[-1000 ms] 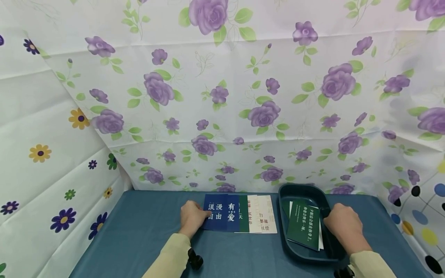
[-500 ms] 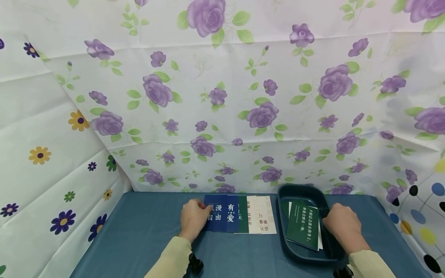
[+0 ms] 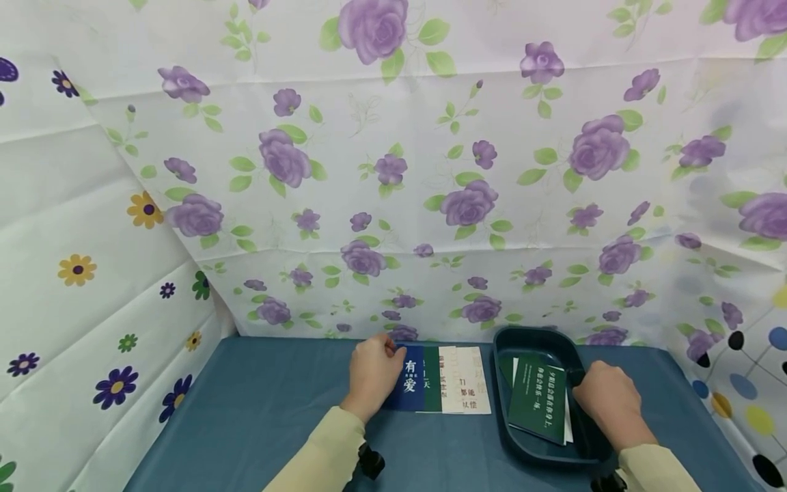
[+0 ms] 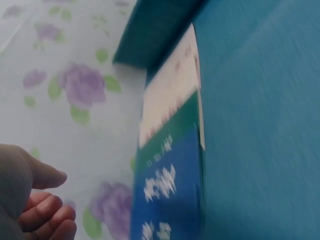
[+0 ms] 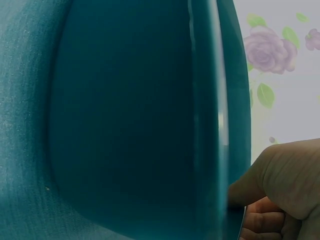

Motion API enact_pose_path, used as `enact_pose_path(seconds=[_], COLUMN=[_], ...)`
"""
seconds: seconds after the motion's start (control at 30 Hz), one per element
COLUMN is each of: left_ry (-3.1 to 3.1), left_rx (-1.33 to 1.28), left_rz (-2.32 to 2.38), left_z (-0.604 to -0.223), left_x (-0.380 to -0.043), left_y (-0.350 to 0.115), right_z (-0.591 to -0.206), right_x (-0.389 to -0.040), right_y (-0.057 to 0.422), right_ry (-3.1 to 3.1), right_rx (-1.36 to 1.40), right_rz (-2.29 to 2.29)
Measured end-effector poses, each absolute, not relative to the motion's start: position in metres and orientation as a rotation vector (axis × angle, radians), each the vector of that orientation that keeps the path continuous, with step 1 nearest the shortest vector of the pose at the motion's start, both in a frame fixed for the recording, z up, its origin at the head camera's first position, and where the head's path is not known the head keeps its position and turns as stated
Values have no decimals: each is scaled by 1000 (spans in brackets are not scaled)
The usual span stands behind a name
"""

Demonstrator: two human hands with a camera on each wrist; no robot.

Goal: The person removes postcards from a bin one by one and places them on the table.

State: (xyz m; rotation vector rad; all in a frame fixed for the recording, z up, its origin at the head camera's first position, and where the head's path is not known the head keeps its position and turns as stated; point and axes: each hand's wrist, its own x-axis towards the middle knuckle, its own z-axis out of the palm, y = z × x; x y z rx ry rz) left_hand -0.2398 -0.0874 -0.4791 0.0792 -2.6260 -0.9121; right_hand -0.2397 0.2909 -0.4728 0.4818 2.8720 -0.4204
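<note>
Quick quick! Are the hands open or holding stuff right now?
Left hand: open, holding nothing, near the row of cards.
Right hand: closed, holding the dark tray by its rim.

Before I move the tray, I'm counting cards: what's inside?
Inside the tray, a printed green card lies on top; a green corner and white edges show beneath. Anything deeper is covered.
</note>
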Motion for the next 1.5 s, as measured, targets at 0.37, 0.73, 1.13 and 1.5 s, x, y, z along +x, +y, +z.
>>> enact_pose_path(seconds=[0.37, 0.73, 1.13, 1.5], left_ry=[-2612, -2655, -2696, -2829], left_rx=[-150, -401, -566, -707], left_rz=[-1004, -1056, -720, -537], left_z=[-458, -450, -467, -490], left_x=[-239, -227, -217, -218], left_y=[-29, 36, 93, 120], right_z=[-474, -475, -473, -471], right_x=[-241, -241, -239, -240], right_y=[292, 294, 292, 294], right_ry=[2874, 2867, 2875, 2856], right_rx=[493, 490, 441, 423], right_rz=[-413, -404, -412, -388])
